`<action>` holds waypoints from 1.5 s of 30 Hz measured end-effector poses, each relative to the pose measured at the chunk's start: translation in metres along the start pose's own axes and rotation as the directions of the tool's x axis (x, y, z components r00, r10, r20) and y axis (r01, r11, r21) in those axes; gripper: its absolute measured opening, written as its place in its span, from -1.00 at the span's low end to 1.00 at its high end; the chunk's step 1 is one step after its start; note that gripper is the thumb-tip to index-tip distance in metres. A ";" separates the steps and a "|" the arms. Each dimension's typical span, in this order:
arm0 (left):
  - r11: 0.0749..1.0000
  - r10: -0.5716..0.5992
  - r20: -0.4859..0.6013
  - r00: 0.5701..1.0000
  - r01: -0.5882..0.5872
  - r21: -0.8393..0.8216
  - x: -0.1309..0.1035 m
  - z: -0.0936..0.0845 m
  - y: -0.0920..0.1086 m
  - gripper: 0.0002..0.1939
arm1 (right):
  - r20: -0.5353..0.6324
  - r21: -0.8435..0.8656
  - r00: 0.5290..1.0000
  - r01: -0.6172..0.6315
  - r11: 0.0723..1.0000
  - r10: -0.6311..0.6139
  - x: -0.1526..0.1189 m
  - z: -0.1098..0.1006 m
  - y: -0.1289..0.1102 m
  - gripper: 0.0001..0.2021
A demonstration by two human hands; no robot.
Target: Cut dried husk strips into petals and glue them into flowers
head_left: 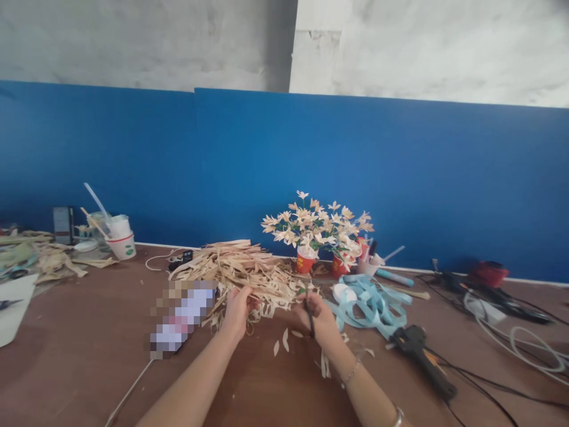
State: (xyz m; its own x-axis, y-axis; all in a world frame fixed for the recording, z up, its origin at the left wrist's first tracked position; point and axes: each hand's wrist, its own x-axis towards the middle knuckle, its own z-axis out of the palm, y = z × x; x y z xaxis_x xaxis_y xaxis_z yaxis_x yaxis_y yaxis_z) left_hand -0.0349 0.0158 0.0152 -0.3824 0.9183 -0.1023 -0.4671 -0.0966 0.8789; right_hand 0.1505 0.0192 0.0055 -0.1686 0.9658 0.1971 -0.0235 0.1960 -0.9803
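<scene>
Head cam: two red cups (304,263) of pale flowers (306,220) right of the strip pile (226,267) — white cup (123,247) with sticks well left of it. Left hand (237,311) is at the pile's near edge, fingers bent, can't tell if they're pinching. Right hand (320,317), right of the pile, has fingers curled round a dark tool (310,315). Brown table (267,391), blue panel (284,154) behind.
</scene>
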 end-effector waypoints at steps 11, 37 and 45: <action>0.978 -0.125 0.217 0.968 0.084 0.189 -0.018 0.009 -0.002 -0.89 | 0.041 0.001 0.999 0.021 1.000 -0.021 -0.001 0.006 0.004 -0.66; 0.970 -0.232 0.531 0.815 0.157 0.183 -0.030 0.014 -0.005 -0.66 | -0.005 0.223 0.978 -0.201 0.954 0.207 -0.004 0.003 -0.011 -0.60; 0.951 -0.269 0.484 0.833 0.149 0.272 -0.030 0.013 -0.002 -0.79 | -0.023 0.214 0.978 -0.197 0.957 0.206 -0.003 0.001 -0.008 -0.61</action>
State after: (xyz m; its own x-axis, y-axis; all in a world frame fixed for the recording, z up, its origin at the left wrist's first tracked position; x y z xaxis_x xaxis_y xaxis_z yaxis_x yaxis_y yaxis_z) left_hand -0.0124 -0.0066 0.0228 0.1930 0.9765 -0.0962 -0.2842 0.1495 0.9470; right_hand 0.1501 0.0143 0.0130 -0.1471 0.9891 -0.0090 -0.2000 -0.0387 -0.9790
